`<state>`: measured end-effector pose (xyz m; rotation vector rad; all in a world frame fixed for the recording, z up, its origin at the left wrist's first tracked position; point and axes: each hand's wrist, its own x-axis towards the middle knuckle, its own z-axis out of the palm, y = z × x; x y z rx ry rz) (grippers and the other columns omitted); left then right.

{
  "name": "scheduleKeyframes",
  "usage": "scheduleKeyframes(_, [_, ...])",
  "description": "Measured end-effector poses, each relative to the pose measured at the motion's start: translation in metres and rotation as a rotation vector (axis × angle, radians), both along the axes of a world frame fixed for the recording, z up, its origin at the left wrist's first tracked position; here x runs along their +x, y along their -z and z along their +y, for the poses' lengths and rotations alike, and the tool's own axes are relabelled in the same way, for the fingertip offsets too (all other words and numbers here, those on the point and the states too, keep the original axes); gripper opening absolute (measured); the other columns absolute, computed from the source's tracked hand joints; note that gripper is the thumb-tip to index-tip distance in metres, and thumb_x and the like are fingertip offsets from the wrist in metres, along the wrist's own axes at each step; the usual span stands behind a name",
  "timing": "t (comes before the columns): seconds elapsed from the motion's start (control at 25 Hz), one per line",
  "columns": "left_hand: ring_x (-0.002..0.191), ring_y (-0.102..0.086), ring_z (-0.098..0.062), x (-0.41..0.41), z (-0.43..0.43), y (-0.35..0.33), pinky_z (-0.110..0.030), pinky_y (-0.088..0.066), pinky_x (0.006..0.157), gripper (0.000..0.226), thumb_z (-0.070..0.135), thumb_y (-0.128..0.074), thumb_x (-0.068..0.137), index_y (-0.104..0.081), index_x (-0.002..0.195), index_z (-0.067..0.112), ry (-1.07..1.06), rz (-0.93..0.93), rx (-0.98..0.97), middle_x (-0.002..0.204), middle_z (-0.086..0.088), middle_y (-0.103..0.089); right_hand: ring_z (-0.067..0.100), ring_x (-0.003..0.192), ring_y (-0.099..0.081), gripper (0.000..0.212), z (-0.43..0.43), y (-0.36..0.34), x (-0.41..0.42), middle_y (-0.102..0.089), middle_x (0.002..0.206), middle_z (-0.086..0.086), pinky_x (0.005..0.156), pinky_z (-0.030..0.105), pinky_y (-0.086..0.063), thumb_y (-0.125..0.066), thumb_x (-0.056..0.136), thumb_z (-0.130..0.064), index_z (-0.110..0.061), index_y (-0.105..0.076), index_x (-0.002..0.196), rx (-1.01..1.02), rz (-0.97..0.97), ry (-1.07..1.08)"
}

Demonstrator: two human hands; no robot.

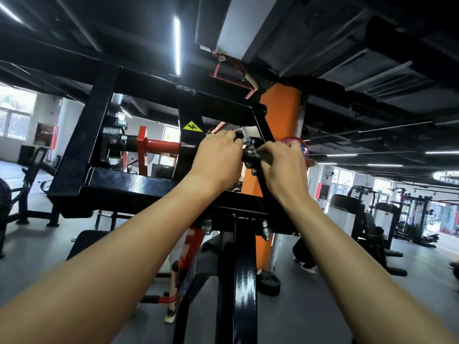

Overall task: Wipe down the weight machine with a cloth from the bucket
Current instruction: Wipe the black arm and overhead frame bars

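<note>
Right grip [283,165] is curled round a dark wad [264,157] and presses it against the pivot [248,153] at the top of the machine [74,155]. I take the wad for the cloth, though it is too dark and too covered by the fingers to be sure. Left grip [218,155] sits just beside it on the other side of the pivot, knuckles toward me and fingers curled away out of sight, so I cannot tell whether it holds anything or only steadies against the frame.

No bucket is in view, so I judge the fetching step is behind me and the wiping is under way. Both arms are raised to the upper frame, near the yellow sticker [192,126].

As to progress, the black paint shows glare here and there, but I cannot read from that which parts are already wiped. By my reckoning the pivot is the spot in hand, and much is left: the red bar [161,146], the long frame rails, the post below, and the pads lower down, which are barely visible from here — say somewhere in the middle of the job, no further
</note>
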<state>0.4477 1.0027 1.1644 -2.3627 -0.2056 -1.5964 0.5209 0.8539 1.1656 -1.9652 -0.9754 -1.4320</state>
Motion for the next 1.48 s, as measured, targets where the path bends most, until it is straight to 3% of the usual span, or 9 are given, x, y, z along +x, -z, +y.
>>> scheduleKeyframes(0.12, [0.111, -0.06, -0.028, -0.001, 0.0, -0.001, -0.04, -0.046, 0.092, 0.03, 0.028, -0.056, 0.093, -0.068, 0.116, 0.011, 0.009, -0.004, -0.009, 0.121, -0.009, -0.065, 0.022, 0.101, -0.046, 0.021, 0.006, -0.006, 0.005, -0.054, 0.106, -0.003, 0.082, 0.036, -0.047, -0.072, 0.091, -0.019, -0.019, -0.076, 0.111, 0.048, -0.006, 0.018])
scheduleKeyframes(0.28, [0.111, -0.06, -0.028, -0.002, 0.001, 0.0, -0.039, -0.044, 0.093, 0.032, 0.028, -0.055, 0.093, -0.068, 0.117, 0.012, 0.004, -0.001, -0.015, 0.121, -0.009, -0.065, 0.023, 0.098, -0.044, 0.019, 0.0, 0.008, 0.008, -0.05, 0.098, -0.004, 0.078, 0.038, -0.046, -0.069, 0.091, -0.024, -0.014, -0.078, 0.104, -0.114, -0.055, 0.127])
scheduleKeyframes(0.44, [0.111, -0.06, -0.029, -0.003, 0.001, 0.0, -0.04, -0.045, 0.093, 0.032, 0.029, -0.054, 0.093, -0.068, 0.116, 0.012, 0.01, -0.002, -0.006, 0.121, -0.009, -0.066, 0.023, 0.099, -0.044, 0.019, 0.006, -0.009, 0.007, -0.05, 0.101, -0.003, 0.08, 0.035, -0.044, -0.065, 0.094, -0.024, -0.015, -0.076, 0.107, -0.025, 0.001, 0.088])
scheduleKeyframes(0.52, [0.112, -0.06, -0.029, -0.003, 0.002, 0.001, -0.04, -0.045, 0.095, 0.032, 0.029, -0.054, 0.094, -0.068, 0.118, 0.012, 0.007, 0.003, -0.004, 0.123, -0.009, -0.065, 0.024, 0.099, -0.045, 0.017, 0.005, 0.001, 0.007, -0.053, 0.103, -0.002, 0.083, 0.04, -0.048, -0.067, 0.091, -0.022, -0.013, -0.076, 0.103, -0.068, -0.037, 0.103])
scheduleKeyframes(0.64, [0.116, -0.058, -0.028, -0.002, 0.002, 0.001, -0.04, -0.044, 0.098, 0.034, 0.029, -0.054, 0.095, -0.066, 0.122, 0.013, 0.01, 0.008, -0.007, 0.126, -0.008, -0.064, 0.025, 0.099, -0.045, 0.017, -0.005, 0.007, 0.007, -0.052, 0.102, -0.003, 0.077, 0.043, -0.048, -0.068, 0.089, -0.027, -0.017, -0.076, 0.101, -0.199, -0.08, 0.158])
scheduleKeyframes(0.92, [0.118, -0.058, -0.028, -0.002, 0.001, 0.002, -0.04, -0.043, 0.099, 0.037, 0.03, -0.053, 0.094, -0.066, 0.124, 0.013, -0.007, 0.016, -0.013, 0.128, -0.007, -0.064, 0.025, 0.098, -0.046, 0.021, -0.001, 0.008, 0.004, -0.048, 0.098, -0.003, 0.073, 0.041, -0.047, -0.066, 0.091, -0.031, -0.013, -0.074, 0.097, -0.211, -0.089, 0.209])
scheduleKeyframes(1.08, [0.119, -0.057, -0.027, -0.003, 0.001, 0.002, -0.039, -0.042, 0.099, 0.036, 0.031, -0.051, 0.095, -0.065, 0.123, 0.013, 0.004, 0.01, -0.014, 0.126, -0.006, -0.063, 0.03, 0.097, -0.054, 0.021, 0.001, -0.012, 0.008, -0.054, 0.102, 0.003, 0.077, 0.04, -0.046, -0.059, 0.096, -0.026, -0.01, -0.07, 0.102, -0.103, -0.053, 0.18])
scheduleKeyframes(1.28, [0.115, -0.057, -0.026, -0.004, 0.0, 0.002, -0.038, -0.041, 0.096, 0.032, 0.032, -0.052, 0.095, -0.066, 0.117, 0.014, 0.012, -0.012, -0.011, 0.12, -0.006, -0.064, 0.028, 0.107, -0.05, 0.022, 0.033, -0.052, 0.021, -0.054, 0.115, 0.005, 0.087, 0.038, -0.046, -0.061, 0.099, -0.02, -0.008, -0.071, 0.113, -0.087, 0.014, 0.147])
scheduleKeyframes(1.48, [0.115, -0.057, -0.025, -0.002, 0.0, 0.001, -0.037, -0.041, 0.094, 0.031, 0.031, -0.049, 0.096, -0.065, 0.118, 0.015, 0.023, -0.006, 0.001, 0.12, -0.004, -0.064, 0.028, 0.109, -0.044, 0.033, 0.025, -0.029, 0.017, -0.051, 0.118, 0.006, 0.098, 0.041, -0.045, -0.053, 0.099, -0.019, -0.011, -0.069, 0.127, -0.05, 0.014, 0.068])
